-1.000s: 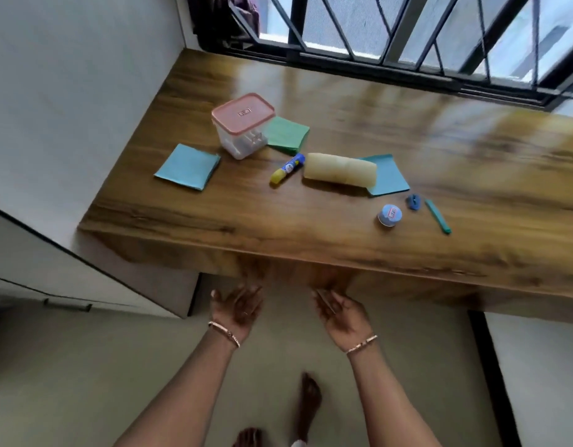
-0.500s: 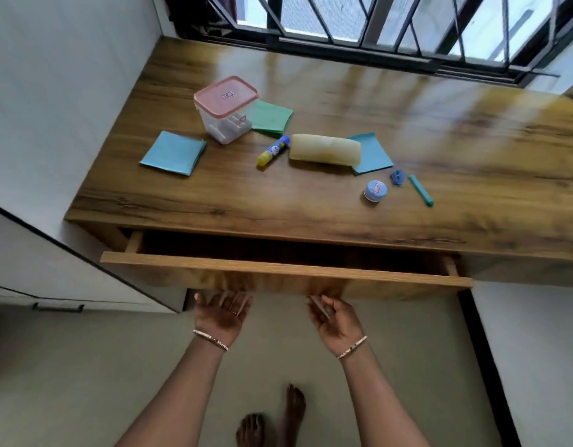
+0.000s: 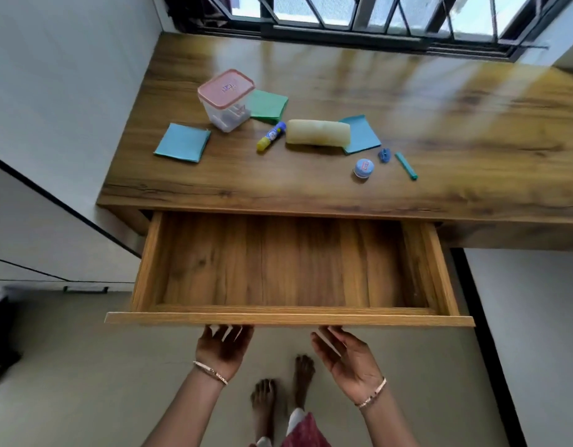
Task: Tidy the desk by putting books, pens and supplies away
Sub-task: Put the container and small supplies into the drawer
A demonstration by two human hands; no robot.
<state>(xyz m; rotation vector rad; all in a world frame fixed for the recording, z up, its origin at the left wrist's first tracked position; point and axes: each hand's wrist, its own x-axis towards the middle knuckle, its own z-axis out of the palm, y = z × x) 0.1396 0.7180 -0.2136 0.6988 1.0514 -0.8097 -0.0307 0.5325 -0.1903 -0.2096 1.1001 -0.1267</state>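
The wooden desk (image 3: 407, 101) carries a clear box with a pink lid (image 3: 226, 98), a blue note pad (image 3: 183, 142), a green pad (image 3: 267, 105), a second blue pad (image 3: 362, 134), a glue stick (image 3: 271, 136), a pale yellow pouch (image 3: 316, 132), a small round blue tub (image 3: 363, 167), a blue sharpener (image 3: 384, 154) and a teal pen (image 3: 405, 165). Below them the drawer (image 3: 288, 318) stands pulled far out, and nothing lies inside it. My left hand (image 3: 222, 348) and my right hand (image 3: 346, 359) are palm up, fingers reaching under the drawer's front panel, fingertips hidden.
A barred window runs along the desk's far edge. A white wall is at the left, with white cabinet fronts and a dark handle (image 3: 85, 289) below it. My bare feet (image 3: 278, 391) stand on the grey floor under the drawer front.
The drawer has slid from shut to far out toward me, with both hands drawing back under its front panel. The desk items have not moved.
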